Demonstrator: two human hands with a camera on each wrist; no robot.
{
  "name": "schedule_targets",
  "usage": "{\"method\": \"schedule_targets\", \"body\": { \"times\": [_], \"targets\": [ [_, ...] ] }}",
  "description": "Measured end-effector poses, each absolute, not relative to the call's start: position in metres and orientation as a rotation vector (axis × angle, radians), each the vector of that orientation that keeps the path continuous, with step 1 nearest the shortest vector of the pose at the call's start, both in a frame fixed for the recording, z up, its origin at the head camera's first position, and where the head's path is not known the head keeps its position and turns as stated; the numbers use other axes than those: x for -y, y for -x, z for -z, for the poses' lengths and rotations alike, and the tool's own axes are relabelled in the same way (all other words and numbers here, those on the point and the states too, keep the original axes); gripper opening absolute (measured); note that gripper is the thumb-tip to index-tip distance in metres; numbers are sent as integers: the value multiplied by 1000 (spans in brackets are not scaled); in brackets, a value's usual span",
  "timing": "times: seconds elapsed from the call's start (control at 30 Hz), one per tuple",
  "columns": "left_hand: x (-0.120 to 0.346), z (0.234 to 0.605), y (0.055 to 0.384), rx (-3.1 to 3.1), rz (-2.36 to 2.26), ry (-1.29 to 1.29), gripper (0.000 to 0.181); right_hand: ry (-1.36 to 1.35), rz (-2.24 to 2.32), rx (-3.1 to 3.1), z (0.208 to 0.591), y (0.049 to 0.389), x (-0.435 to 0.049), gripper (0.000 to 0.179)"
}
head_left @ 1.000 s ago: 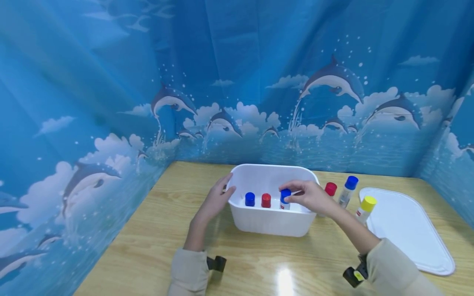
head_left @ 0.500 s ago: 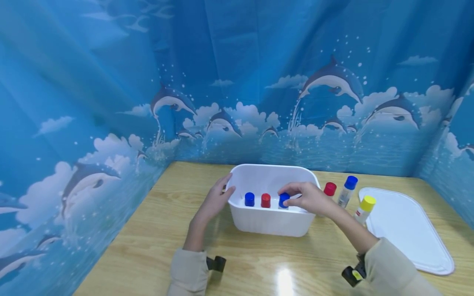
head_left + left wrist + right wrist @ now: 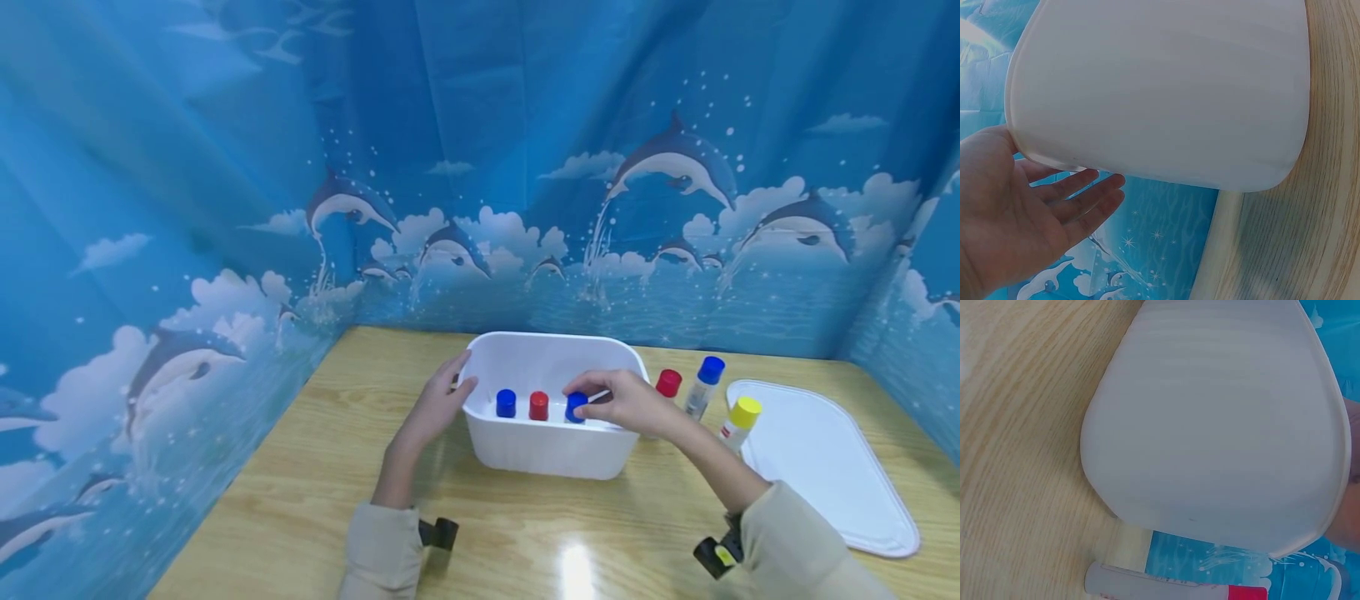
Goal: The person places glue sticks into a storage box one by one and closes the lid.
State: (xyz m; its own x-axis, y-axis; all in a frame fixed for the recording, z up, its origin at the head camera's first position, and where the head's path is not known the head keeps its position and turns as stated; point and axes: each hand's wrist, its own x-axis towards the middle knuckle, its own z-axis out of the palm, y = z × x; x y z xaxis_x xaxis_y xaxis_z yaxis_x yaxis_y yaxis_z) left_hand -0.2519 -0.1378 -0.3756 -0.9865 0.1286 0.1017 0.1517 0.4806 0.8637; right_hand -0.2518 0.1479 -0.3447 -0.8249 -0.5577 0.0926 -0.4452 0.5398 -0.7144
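A white plastic tub point(image 3: 551, 450) stands on the table, with a blue-capped glue stick point(image 3: 506, 404) and a red-capped glue stick point(image 3: 538, 406) upright inside. At its right end, my right hand point(image 3: 626, 402) reaches over the rim and pinches another glue stick by its blue cap point(image 3: 576, 407); the tub wall hides the lower part. My left hand point(image 3: 438, 402) rests against the tub's left end. In the left wrist view, its fingers point(image 3: 1088, 209) lie fairly straight beside the rim. The tub wall point(image 3: 1210, 437) hides most of my right hand in the right wrist view.
Right of the tub stand three more glue sticks: one with a red cap point(image 3: 669, 383), one with a blue cap point(image 3: 703, 390) and one with a yellow cap point(image 3: 740, 423). A white lid point(image 3: 825, 467) lies beyond them. A dolphin-print curtain point(image 3: 480, 167) hangs behind the table.
My right hand has lowered the blue-capped glue stick a little further into the tub, and its white body has dropped behind the near wall. My left hand has stayed in place.
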Motion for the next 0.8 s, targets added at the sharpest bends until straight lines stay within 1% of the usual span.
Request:
{"method": "schedule_targets", "body": {
  "times": [0.57,0.8],
  "targets": [
    [137,375,251,2689,1576,223,52,878,1133,-2580,342,251,-148,26],
    [137,374,252,2661,1552,304,51,898,1164,-2606,338,246,-150,24]
  ]
}}
